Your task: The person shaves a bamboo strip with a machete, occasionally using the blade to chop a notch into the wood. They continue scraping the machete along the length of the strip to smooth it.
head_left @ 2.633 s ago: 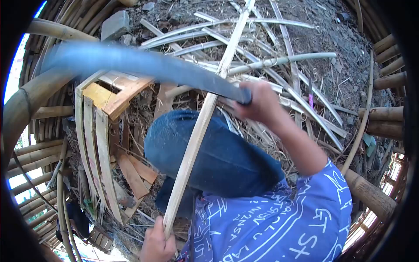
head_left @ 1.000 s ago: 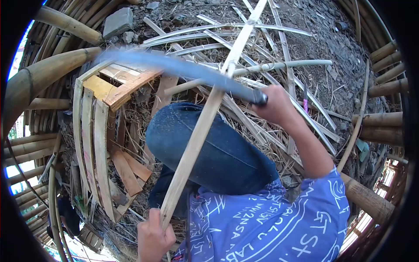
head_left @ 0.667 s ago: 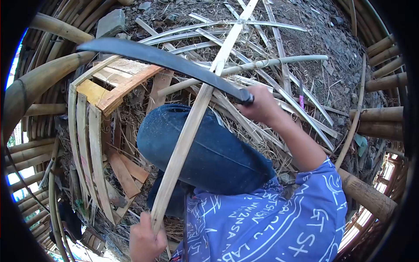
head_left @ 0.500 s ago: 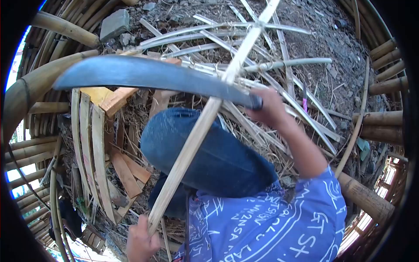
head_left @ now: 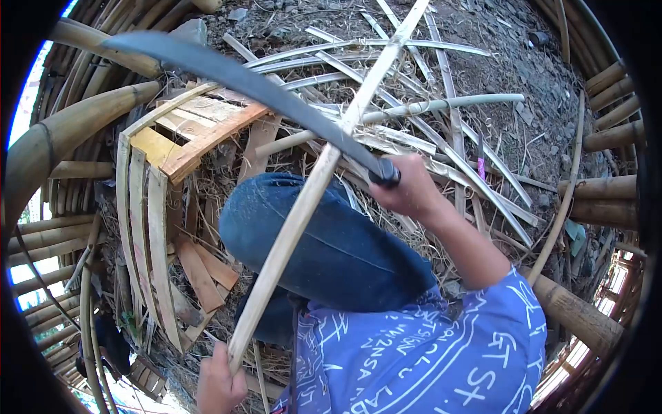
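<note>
My right hand [head_left: 407, 183] grips the black handle of a machete [head_left: 258, 90], its long curved blade reaching up and to the left. Under the blade runs a pale bamboo strip [head_left: 296, 214], crossed by it just above my knee. The near end of that strip is in my left hand [head_left: 221, 379], fingers wrapped round it at the bottom. From there the strip slants up past my bent leg [head_left: 310, 228] in blue jeans to the top edge. Thin curled shavings cling along its upper part.
Split bamboo strips [head_left: 441, 103] lie criss-crossed on the dirt ahead. A wooden frame [head_left: 200, 148] with upright slats stands to the left, with loose boards [head_left: 200, 269] beside it. Bamboo poles [head_left: 89, 124] line both sides. A pink-handled knife [head_left: 481, 165] is among the strips at right.
The machete blade has swung so its tip is higher and farther right, and my right hand has come slightly lower and left. The strip has shifted a little toward me.
</note>
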Available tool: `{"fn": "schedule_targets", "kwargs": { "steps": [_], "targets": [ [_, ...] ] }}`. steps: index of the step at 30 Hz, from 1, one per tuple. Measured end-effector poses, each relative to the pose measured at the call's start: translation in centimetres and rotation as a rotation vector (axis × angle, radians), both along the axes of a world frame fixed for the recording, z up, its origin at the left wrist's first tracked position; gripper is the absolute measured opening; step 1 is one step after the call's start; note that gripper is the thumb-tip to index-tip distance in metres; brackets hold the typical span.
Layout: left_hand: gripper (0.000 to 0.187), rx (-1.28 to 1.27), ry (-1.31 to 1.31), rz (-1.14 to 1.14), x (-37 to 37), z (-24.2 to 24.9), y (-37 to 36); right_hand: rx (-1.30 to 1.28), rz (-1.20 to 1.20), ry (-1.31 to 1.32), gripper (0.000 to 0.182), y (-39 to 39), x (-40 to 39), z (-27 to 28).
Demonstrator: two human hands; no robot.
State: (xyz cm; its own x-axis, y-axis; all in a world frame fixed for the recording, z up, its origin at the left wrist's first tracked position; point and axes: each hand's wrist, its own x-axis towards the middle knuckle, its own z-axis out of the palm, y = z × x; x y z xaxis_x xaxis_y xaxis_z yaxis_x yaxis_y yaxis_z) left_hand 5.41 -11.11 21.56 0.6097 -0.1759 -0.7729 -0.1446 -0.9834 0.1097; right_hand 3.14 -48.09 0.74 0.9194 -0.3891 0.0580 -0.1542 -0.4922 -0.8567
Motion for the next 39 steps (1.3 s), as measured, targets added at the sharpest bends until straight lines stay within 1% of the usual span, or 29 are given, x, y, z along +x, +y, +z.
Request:
{"fn": "schedule_targets", "kwargs": {
  "steps": [2,3,6,7,8,10,12,14,15,16,18,19,20,21,22,24,25,26,28,29,30,31,32,33,34,36,37,38,39],
  "targets": [
    [0.05,-0.13,-0.003,-0.061,-0.7,-0.4,1.2,-0.269,-0.015,0.029,0.014,-1.9,0.7,-2.5],
    [0.05,0.019,-0.063,-0.087,-1.5,0.4,-0.6,-0.263,-0.064,0.002,0.016,-2.9,1.4,-2.6],
    [0.053,0.036,0.0,0.02,-0.7,1.2,-1.4,-0.138,-0.063,-0.016,0.014,-0.3,0.4,-1.3],
    [0.056,0.022,0.026,0.006,-0.5,0.8,-0.6,-0.016,-0.03,-0.04,0.015,0.5,-0.3,-0.9],
    [0.056,0.019,0.018,0.007,-0.7,0.3,-0.1,-0.101,-0.027,-0.042,0.014,0.2,-0.4,-1.5],
    [0.057,-0.047,-0.029,-0.089,-1.7,0.3,0.4,-0.364,-0.11,0.031,0.014,-3.0,0.5,-4.0],
    [0.058,-0.013,-0.031,-0.072,-1.9,0.8,-0.6,-0.296,-0.121,0.068,0.014,-1.8,0.6,-3.1],
    [0.058,0.065,-0.015,0.026,-1.1,1.0,-1.2,0.008,-0.081,-0.012,0.016,0.4,-0.4,-1.8],
    [0.057,0.004,0.02,0.037,-0.9,0.7,-0.6,-0.144,-0.062,-0.038,0.015,0.0,-0.1,-1.1],
    [0.057,0.009,0.023,0.035,-1.3,-0.2,0.2,-0.14,-0.064,-0.035,0.015,-0.7,0.3,-1.1],
    [0.025,-0.112,-0.315,-0.036,-2.4,-1.8,1.0,-0.143,-0.15,0.189,0.014,-2.6,1.6,-1.6],
    [0.025,-0.106,-0.317,-0.03,-2.3,-1.1,0.9,-0.136,-0.111,0.142,0.014,-2.1,1.4,-2.2],
    [0.038,-0.052,-0.166,-0.005,-1.7,0.1,0.6,-0.01,-0.13,0.063,0.016,-0.8,0.7,-2.0],
    [0.055,0.001,-0.012,0.019,-1.2,0.8,0.1,-0.056,-0.097,0.025,0.015,-0.6,0.3,-1.4],
    [0.055,0.001,-0.014,0.017,-1.2,0.7,0.0,-0.099,-0.064,-0.009,0.014,-0.7,-0.1,-1.2],
    [0.053,0.022,-0.098,-0.051,-2.1,0.9,0.0,-0.342,-0.13,-0.002,0.012,-3.1,1.0,-3.2],
    [0.053,0.025,-0.093,-0.048,-2.1,1.1,-0.1,-0.267,-0.166,0.131,0.012,-3.5,1.4,-3.6],
    [0.05,0.032,-0.07,-0.03,-1.9,1.5,-0.4,-0.266,-0.16,0.129,0.012,-3.0,1.0,-3.5],
    [0.047,0.028,-0.065,-0.019,-1.1,1.6,-0.7,-0.072,-0.101,-0.017,0.014,-1.3,0.0,-1.4],
    [0.045,0.011,-0.013,0.05,-0.7,1.3,-0.5,-0.079,-0.068,-0.059,0.015,-1.2,-0.2,-0.5],
    [0.043,-0.001,0.05,0.116,-0.7,1.0,-0.1,-0.076,-0.072,-0.052,0.015,-2.0,0.2,-1.4],
    [0.043,0.008,0.066,0.112,-1.0,0.9,0.5,-0.178,-0.136,0.026,0.015,-3.5,0.6,-2.9],
    [0.041,-0.057,-0.055,-0.051,-1.5,0.8,1.1,-0.286,-0.196,0.098,0.015,-4.3,0.6,-3.7],
    [0.04,-0.125,-0.182,-0.21,-1.9,0.8,1.4,-0.2,-0.169,0.101,0.015,-3.7,0.6,-3.2],
    [0.04,-0.13,-0.194,-0.207,-1.8,0.7,1.7,-0.172,-0.141,0.035,0.014,-2.9,0.2,-3.2],
    [0.043,-0.07,-0.048,-0.02,-1.1,0.6,2.1,-0.041,-0.095,0.015,0.013,-1.6,-1.1,-0.6],
    [0.044,-0.057,-0.062,-0.027,-1.2,0.7,1.7,-0.284,-0.063,-0.041,0.012,-3.2,-1.2,-2.6],
    [0.044,-0.05,-0.047,-0.029,-1.3,0.9,1.8,-0.347,-0.115,0.055,0.011,-4.5,-1.1,-4.3],
    [0.045,-0.066,-0.087,-0.131,-1.5,1.0,1.9,-0.264,-0.182,0.121,0.012,-4.7,-0.6,-4.4]
  ]
}}
